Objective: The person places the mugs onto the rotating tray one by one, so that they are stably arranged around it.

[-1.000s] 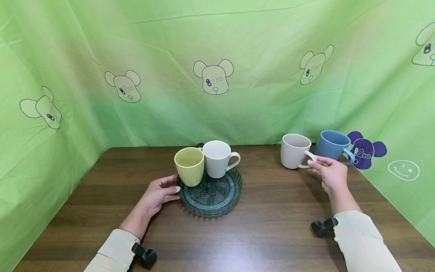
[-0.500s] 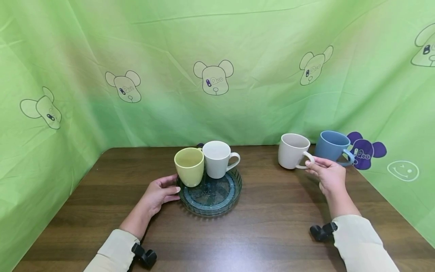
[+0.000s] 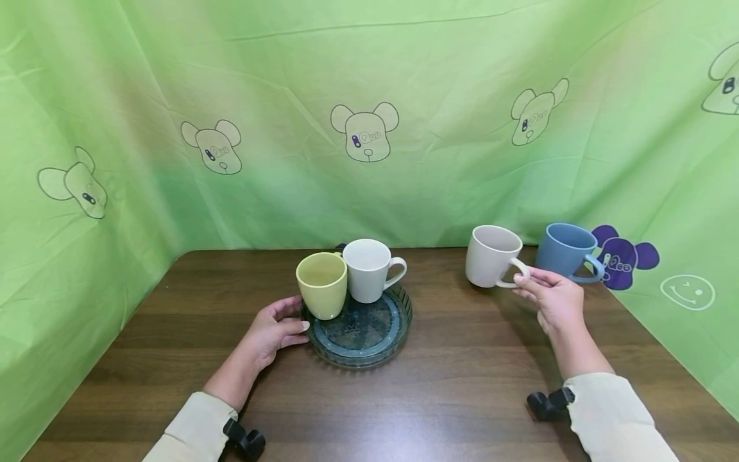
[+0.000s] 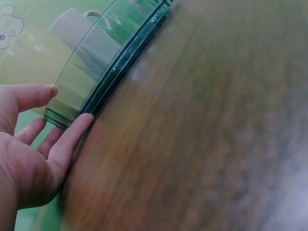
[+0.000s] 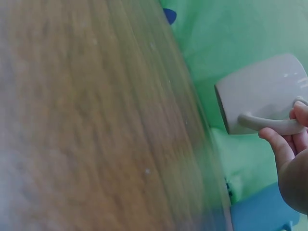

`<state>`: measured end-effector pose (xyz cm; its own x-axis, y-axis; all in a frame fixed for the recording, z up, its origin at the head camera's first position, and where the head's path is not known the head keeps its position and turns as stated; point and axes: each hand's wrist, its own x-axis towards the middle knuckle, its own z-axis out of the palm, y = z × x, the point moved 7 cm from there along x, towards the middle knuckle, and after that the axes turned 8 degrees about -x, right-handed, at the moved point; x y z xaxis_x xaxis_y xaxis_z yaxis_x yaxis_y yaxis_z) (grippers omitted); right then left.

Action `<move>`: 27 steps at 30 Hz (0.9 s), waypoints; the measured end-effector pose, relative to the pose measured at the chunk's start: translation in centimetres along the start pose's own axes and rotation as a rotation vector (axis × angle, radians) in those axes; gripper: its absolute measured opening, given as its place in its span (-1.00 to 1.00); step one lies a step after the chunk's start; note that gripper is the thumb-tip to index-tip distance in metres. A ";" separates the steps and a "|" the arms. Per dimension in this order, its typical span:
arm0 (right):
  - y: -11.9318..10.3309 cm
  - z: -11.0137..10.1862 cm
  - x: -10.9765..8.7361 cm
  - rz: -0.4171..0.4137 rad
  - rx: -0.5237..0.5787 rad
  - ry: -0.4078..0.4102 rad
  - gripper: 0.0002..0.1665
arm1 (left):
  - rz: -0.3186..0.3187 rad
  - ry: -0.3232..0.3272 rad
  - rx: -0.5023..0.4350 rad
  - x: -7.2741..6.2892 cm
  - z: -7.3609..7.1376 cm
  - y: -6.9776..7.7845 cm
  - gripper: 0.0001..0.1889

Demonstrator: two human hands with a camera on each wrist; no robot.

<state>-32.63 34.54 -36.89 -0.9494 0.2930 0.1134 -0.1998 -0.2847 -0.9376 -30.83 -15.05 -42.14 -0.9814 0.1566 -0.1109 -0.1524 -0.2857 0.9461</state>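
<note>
In the head view my left hand [image 3: 268, 333] holds the left edge of a round, dark-green glass dish [image 3: 358, 353], thumb at the rim and other fingers against the side. Inside that dish, toward its back, a yellow mug [image 3: 323, 295] and a white mug [image 3: 367, 276] stand upright side by side. My right hand [image 3: 557, 298] pinches the handle of a pale grey mug [image 3: 491, 260], its mouth upward. Green cloth shows between this mug's [image 5: 262, 96] base and the table edge in the right wrist view.
A blue mug [image 3: 562, 250] stands at the back right, just beyond my right hand, its handle pointing right. The brown wooden table [image 3: 450, 385] ends at a green cloth [image 3: 439, 186] hanging behind and at both sides.
My right hand has carried the pale grey mug a little to the left, widening its gap from the blue mug. The left hand and the dish stay in place.
</note>
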 end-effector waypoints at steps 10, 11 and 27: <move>-0.4 0.9 -0.5 -0.029 0.032 -0.050 -0.65 | -0.006 0.026 -0.003 -0.1 0.1 -0.1 -0.33; -0.4 1.0 -0.6 -0.030 0.031 -0.052 -0.65 | -0.006 0.024 -0.002 -0.1 0.1 -0.1 -0.33; -0.8 2.2 -2.1 -0.027 -0.004 -0.073 -0.64 | -0.030 0.010 0.019 -0.3 0.2 -0.2 -0.21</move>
<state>-31.01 32.11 -35.69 -0.9589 0.2328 0.1623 -0.2248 -0.2738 -0.9352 -30.45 -14.83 -42.21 -0.9775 0.1557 -0.1420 -0.1796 -0.2629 0.9480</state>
